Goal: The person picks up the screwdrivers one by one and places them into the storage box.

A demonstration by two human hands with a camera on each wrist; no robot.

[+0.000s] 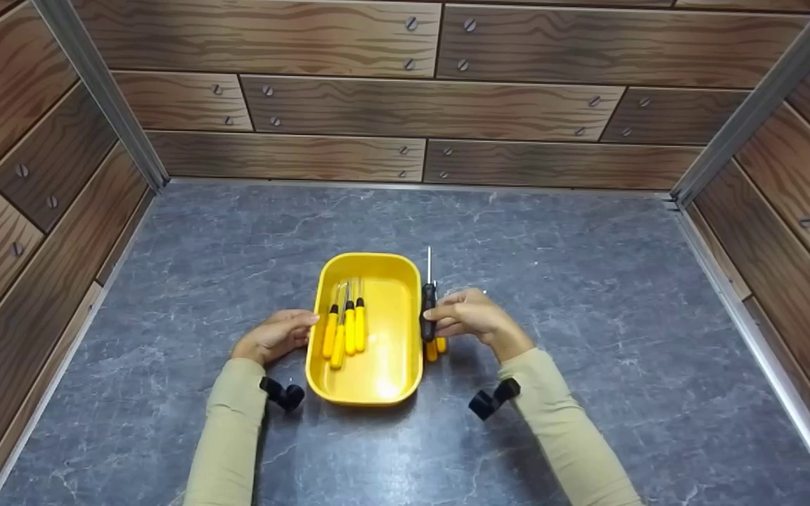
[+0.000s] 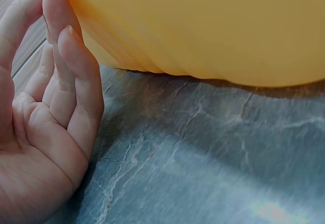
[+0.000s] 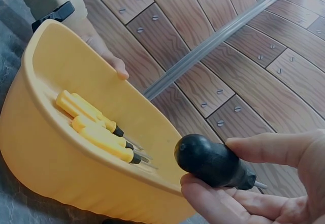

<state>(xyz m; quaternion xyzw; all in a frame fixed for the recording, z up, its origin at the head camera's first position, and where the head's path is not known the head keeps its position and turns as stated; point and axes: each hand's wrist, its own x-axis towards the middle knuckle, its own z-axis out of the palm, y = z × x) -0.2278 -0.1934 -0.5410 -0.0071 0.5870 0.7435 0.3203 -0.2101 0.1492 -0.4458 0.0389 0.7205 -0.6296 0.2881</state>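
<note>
A yellow plastic tray stands in the middle of the table. Several yellow-handled screwdrivers lie together along its left side, tips away from me. My left hand pinches the left rim, thumb over the edge and fingers against the outer wall, as the left wrist view shows. At the right rim, my right hand holds a black-handled screwdriver between thumb and fingers, its shaft pointing away from me. Beneath it, outside the tray, orange-yellow handles show, partly hidden by the hand and black handle.
The grey marbled table runs to wood-patterned walls at the back and both sides, with metal strips along the corners. A black wrist mount sits on the right sleeve, another on the left.
</note>
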